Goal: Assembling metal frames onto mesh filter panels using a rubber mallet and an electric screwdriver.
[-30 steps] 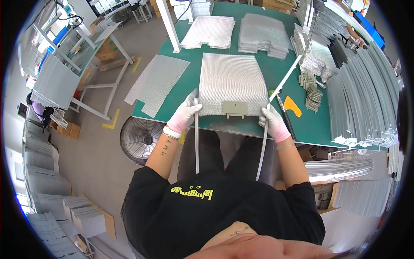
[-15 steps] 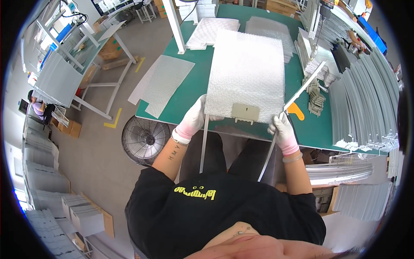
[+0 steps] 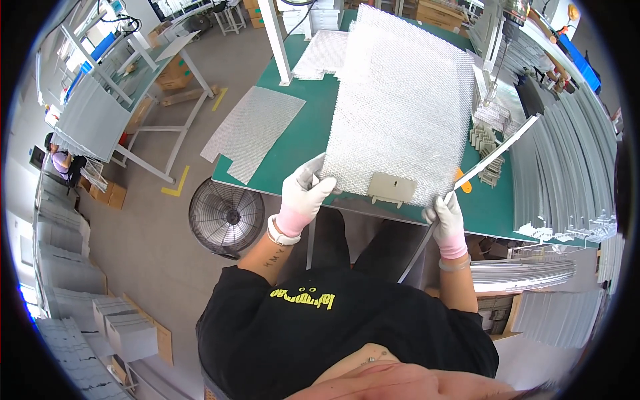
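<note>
- Mesh panel (image 3: 403,110): held before me, over the near edge of the green table (image 3: 293,152). It appears raised and tilted; I cannot tell whether its far end touches anything.
- Relation to the grip: the panel lies beyond both my hands, its near edge spanning between them.
- Long axis of the panel: directed away from my body, leaning rightward at the far end.
- Left hand (image 3: 308,191): my thumb and fingers are closed on the near left corner.
- Right hand (image 3: 445,215): my fingers pinch the near right corner together with a white strip (image 3: 497,153); the contact beneath them is hidden.
- Khaki bracket (image 3: 393,187): set at the panel's near edge, teeth toward me, nearer my right hand than my left.
- White strip, orientation: long axis slanting outward and rightward from my right hand, diverging from the panel's right edge.
- Grey strip (image 3: 417,256): running from below my right hand toward my lap; whether it joins the white strip, I cannot tell.
</note>
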### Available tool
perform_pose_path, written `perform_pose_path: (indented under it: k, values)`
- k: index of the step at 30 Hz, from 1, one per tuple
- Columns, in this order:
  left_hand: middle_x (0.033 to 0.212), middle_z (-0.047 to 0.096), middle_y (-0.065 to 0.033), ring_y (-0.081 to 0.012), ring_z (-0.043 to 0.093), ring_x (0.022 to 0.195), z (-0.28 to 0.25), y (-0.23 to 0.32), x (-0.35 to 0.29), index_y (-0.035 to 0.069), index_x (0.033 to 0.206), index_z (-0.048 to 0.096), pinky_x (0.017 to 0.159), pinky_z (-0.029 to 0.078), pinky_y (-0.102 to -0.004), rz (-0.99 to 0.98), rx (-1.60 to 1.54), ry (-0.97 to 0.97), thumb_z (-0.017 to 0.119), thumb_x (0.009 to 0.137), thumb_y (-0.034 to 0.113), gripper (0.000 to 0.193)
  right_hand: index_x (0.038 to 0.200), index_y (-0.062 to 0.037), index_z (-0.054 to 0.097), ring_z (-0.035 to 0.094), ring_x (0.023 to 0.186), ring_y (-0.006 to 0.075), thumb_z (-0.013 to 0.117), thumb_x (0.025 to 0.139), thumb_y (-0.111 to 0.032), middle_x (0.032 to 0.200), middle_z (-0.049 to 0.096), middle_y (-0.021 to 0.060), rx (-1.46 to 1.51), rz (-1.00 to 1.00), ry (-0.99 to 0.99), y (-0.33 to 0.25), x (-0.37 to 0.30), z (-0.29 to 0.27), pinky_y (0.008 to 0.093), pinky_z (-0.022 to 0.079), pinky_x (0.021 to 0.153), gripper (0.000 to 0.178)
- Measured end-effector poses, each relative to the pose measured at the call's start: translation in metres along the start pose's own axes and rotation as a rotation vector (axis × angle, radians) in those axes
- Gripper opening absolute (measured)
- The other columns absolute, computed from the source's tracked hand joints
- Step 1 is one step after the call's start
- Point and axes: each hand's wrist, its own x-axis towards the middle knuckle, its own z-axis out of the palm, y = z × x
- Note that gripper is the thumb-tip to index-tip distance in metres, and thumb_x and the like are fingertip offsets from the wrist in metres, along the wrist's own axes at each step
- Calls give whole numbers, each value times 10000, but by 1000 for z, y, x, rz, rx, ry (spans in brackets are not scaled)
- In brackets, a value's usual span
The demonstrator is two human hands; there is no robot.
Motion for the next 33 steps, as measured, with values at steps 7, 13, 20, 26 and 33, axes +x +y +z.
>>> perform_pose_path:
  k: [7,13,20,26,33]
  values:
    - [1047,649,-16,-24,362,656,-14,4,-21,-48,1505,361,596,365,-177,218,133,71,704,935,171,701,1236,-62,464,411,626,101,565,1015,-151,780,444,-22,-27,-22,-98,-2,-2,19,273,391,584,259]
    - [862,711,-40,-63,581,677,-44,39,-66,-71,1093,659,627,444,-201,42,28,148,660,908,175,308,1370,31,396,500,616,97,641,987,-253,755,542,13,-208,-67,-208,-15,2,61,258,435,587,535]
    - [1304,588,-90,-163,573,1168,-49,73,-51,-38,1432,379,1039,425,-317,346,-113,227,616,974,179,559,1318,48,464,474,697,45,578,964,-115,859,555,-18,-397,-285,-328,-63,19,109,220,421,630,406]
    - [957,635,24,-28,519,714,-17,113,43,-15,1215,572,595,400,-168,557,-133,69,729,846,98,417,1257,46,527,489,705,13,576,921,8,897,613,-19,-400,-604,-139,-112,50,126,185,406,622,343]
    - [1443,475,-108,-156,466,1298,12,83,107,-30,1511,277,1084,360,-326,453,-103,-276,556,968,81,621,821,-39,522,395,600,21,649,917,-53,653,457,-67,-601,-757,150,-112,83,75,222,348,528,159]
